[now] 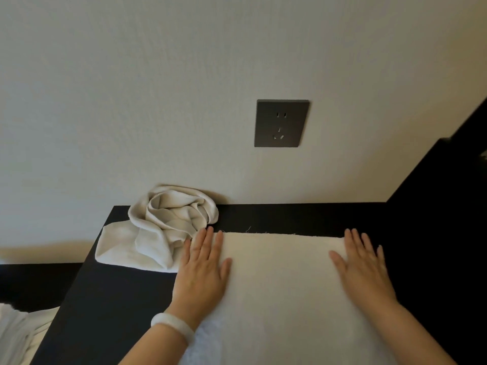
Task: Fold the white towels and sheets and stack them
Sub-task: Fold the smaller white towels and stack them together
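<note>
Hands, 2 of them, lie palm-down on a flat white towel (284, 285), fingers straight and close together, gripping nothing. That towel is spread over a black table (105, 299) directly below a dark wall socket (281, 123). Its far edge is straight, shows a few loose threads, and runs parallel to the wall (131, 88) that carries the socket. The left hand (203, 267) presses the towel's far left corner, below and left of the socket; its fingertips reach the far edge and its little-finger side lies along the towel's left border. A pale bangle (172, 326) sits on that wrist. The right hand (363, 270) presses near the far right corner, below and right of the socket, thumb spread toward the towel's middle. Another towel, crumpled (163, 227), is heaped at the back of the table, below and well left of the socket. It is bunched against the wall, and its near folds touch the flat towel's left corner just beside the left hand's fingers. More white cloth (15, 335) shows off the table, far down and left of the socket. A black panel (448, 206) rises to the right of the socket.
</note>
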The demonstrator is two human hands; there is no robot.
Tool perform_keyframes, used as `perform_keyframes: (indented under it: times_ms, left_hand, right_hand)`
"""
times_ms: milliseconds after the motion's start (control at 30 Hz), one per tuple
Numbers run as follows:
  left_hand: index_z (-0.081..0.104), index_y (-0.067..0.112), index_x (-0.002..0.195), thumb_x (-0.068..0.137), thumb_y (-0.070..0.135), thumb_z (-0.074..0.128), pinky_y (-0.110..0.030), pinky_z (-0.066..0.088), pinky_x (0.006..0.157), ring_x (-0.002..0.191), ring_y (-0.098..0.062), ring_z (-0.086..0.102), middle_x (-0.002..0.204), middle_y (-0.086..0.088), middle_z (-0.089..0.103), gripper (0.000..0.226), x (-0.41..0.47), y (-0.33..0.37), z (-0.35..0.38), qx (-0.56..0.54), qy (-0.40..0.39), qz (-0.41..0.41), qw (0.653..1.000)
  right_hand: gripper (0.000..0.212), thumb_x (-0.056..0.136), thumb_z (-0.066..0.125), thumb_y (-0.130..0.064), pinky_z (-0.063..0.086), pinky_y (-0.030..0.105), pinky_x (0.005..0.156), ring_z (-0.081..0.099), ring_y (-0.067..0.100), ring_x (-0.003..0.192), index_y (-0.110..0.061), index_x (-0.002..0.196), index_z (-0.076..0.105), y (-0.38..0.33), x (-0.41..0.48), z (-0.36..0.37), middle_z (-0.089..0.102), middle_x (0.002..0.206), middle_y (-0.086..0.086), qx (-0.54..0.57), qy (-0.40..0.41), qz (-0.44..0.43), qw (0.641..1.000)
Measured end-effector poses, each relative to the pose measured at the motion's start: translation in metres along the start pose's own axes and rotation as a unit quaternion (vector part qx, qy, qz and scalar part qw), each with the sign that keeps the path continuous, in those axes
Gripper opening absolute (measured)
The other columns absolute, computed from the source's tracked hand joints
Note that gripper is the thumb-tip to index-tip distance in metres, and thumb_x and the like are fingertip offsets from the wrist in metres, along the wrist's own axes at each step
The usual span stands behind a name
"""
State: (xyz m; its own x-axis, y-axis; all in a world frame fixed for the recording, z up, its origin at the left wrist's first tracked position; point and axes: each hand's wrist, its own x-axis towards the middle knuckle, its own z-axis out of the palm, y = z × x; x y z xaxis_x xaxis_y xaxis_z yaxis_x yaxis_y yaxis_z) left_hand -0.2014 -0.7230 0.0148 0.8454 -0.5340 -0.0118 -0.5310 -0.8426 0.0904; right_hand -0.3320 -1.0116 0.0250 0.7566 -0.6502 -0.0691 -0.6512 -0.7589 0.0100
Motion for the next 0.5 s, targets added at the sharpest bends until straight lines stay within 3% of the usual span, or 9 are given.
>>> perform_keyframes:
  times_ms: [67, 167, 233, 400, 500]
  left_hand:
    - [-0.009, 0.019, 0.156, 0.09, 0.055, -0.016, -0.045, -0.017, 0.12, 0.148, -0.022, -0.022, 0.164, -0.005, -0.015, 0.076, -0.002, 0.013, -0.004, 0.017, 0.004, 0.007, 1.0]
    - [0.006, 0.025, 0.158, 0.098, 0.053, 0.003, -0.048, -0.006, 0.12, 0.152, -0.024, -0.007, 0.164, -0.001, -0.005, 0.066, -0.012, 0.039, 0.001, -0.026, -0.005, 0.078, 0.997]
    - [-0.006, 0.036, 0.155, 0.095, 0.057, -0.001, -0.046, -0.012, 0.119, 0.15, -0.019, -0.016, 0.162, 0.007, -0.017, 0.064, -0.019, 0.039, 0.008, -0.028, -0.018, 0.089, 0.995]
    - [-0.015, 0.029, 0.153, 0.086, 0.057, -0.016, -0.037, -0.014, 0.12, 0.145, -0.012, -0.028, 0.16, 0.008, -0.024, 0.073, -0.024, -0.012, -0.004, -0.015, 0.011, 0.004, 1.0]
    - [-0.004, 0.025, 0.156, 0.092, 0.056, -0.002, -0.03, -0.009, 0.12, 0.149, -0.013, -0.017, 0.163, 0.005, -0.015, 0.071, -0.038, -0.024, -0.009, -0.085, 0.01, -0.007, 0.996]
  right_hand:
    - [0.07, 0.1, 0.007, -0.056, -0.009, 0.043, 0.123, -0.015, 0.017, 0.151, -0.02, 0.156, -0.011, -0.015, -0.006, -0.003, -0.009, 0.165, -0.001, 0.002, 0.022, -0.046, 0.999]
    - [0.066, 0.099, 0.008, -0.059, -0.028, 0.042, 0.114, -0.037, 0.012, 0.141, -0.033, 0.146, -0.031, -0.059, -0.035, 0.012, -0.032, 0.156, -0.009, 0.028, -0.005, -0.185, 0.982]
    - [0.062, 0.093, -0.003, -0.062, -0.03, 0.044, 0.112, -0.042, 0.008, 0.136, -0.039, 0.139, -0.036, -0.067, -0.047, 0.025, -0.038, 0.15, -0.016, 0.03, -0.025, -0.226, 0.973]
    - [0.066, 0.1, 0.01, -0.055, -0.01, 0.039, 0.122, -0.018, 0.008, 0.149, -0.028, 0.156, -0.012, -0.012, -0.026, 0.017, -0.013, 0.164, -0.008, 0.047, 0.02, -0.067, 0.996]
    - [0.066, 0.104, 0.028, -0.046, 0.007, 0.038, 0.124, 0.008, 0.018, 0.152, -0.017, 0.159, 0.006, 0.003, -0.029, 0.001, 0.01, 0.166, 0.003, 0.122, 0.013, 0.011, 0.992]
